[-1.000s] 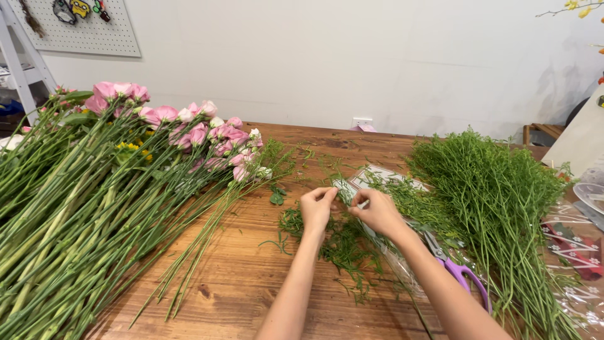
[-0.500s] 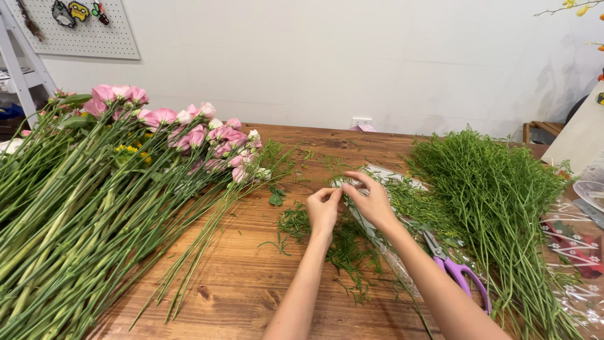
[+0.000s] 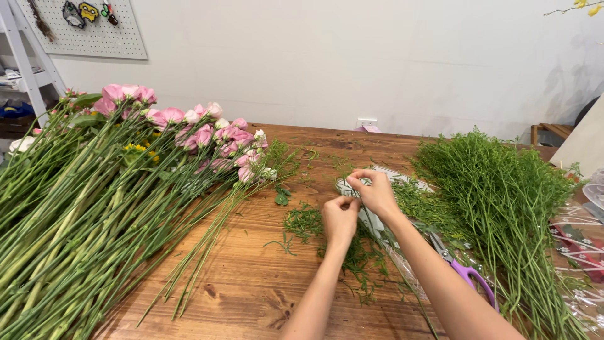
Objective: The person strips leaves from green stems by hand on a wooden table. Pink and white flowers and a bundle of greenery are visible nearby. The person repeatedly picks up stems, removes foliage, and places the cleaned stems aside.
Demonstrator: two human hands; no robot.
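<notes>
Over the middle of the wooden table point(image 3: 251, 289), we see both hands working close together on one thin green sprig point(image 3: 360, 200). The left hand point(image 3: 340, 218) has its fingers curled and pressed together, pinching the sprig near its lower part; the right hand point(image 3: 376, 192), just beyond and touching it, pinches the same sprig higher up between thumb and fingertips. Beneath them lies a scatter of stripped green trimmings point(image 3: 314, 226) and a clear plastic sleeve point(image 3: 384, 230). Purple-handled scissors point(image 3: 465, 274) rest beside the right forearm. To the right lies a heap of feathery greenery point(image 3: 503, 195); to the left, long-stemmed pink flowers point(image 3: 189, 129) spread across the table.
</notes>
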